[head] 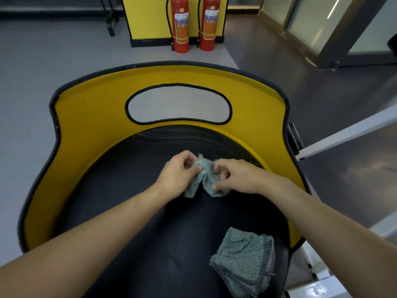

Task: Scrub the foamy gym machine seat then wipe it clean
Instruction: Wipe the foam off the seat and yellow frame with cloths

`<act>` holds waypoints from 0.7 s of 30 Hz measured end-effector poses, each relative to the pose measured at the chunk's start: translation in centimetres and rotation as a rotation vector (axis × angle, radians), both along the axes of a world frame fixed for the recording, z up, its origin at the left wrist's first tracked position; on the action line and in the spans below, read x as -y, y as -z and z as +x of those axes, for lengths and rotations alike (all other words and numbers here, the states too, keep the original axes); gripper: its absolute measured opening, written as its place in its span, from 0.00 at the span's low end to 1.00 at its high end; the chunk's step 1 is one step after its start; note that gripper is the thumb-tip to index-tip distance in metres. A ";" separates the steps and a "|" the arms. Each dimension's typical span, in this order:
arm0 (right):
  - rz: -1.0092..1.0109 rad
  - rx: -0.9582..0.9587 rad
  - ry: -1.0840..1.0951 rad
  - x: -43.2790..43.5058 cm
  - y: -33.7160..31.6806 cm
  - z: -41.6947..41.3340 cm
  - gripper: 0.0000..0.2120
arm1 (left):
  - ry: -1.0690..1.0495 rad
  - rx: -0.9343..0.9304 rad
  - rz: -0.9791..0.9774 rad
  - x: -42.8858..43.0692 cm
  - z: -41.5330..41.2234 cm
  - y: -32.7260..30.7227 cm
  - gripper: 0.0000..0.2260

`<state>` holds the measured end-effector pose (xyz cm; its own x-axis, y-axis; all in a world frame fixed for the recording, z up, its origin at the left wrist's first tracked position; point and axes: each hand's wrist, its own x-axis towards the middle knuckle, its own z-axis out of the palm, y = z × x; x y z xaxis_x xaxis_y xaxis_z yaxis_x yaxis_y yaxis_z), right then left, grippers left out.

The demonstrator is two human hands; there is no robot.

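The seat (129, 168) sits inside a yellow shell (90, 117). It is mostly dark, with thin foam streaks (171, 136) along the far edge. Judged: scrub largely done, wipe unfinished. Your left hand (178, 173) and right hand (234, 177) each pinch the bunched cloth (204, 175) at mid-seat, both grips closed on it. A spare cloth (242, 259) lies near-right on the seat; shift it before wiping there. Two extinguishers (180, 24) stand well beyond.
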<state>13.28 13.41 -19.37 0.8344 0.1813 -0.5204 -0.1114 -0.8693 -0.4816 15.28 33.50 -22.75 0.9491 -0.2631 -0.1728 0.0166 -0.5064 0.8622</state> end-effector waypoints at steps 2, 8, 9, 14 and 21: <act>0.166 0.141 0.109 0.3 0.0 0.0 0.19 | -0.120 -0.343 -0.544 1.3 0.0 -1.0 0.03; 0.080 0.630 0.149 1.5 -1.0 0.6 0.14 | -0.208 -0.447 -0.666 4.0 1.4 -1.0 0.09; -0.031 0.591 0.067 1.6 -0.8 0.5 0.14 | -0.217 -0.164 -0.318 3.9 1.6 -0.3 0.11; -0.172 0.463 0.091 2.1 -0.2 0.2 0.16 | 0.331 0.704 0.376 4.0 1.1 2.2 0.20; -0.012 0.543 0.277 4.0 -1.3 0.2 0.16 | 0.665 0.559 1.011 9.0 3.3 2.8 0.34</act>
<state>13.49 9.41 -18.10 0.9965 -0.0835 -0.0082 -0.0755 -0.8490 -0.5229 18.62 24.53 -25.52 0.6977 -0.6885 -0.1980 -0.7120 -0.6970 -0.0853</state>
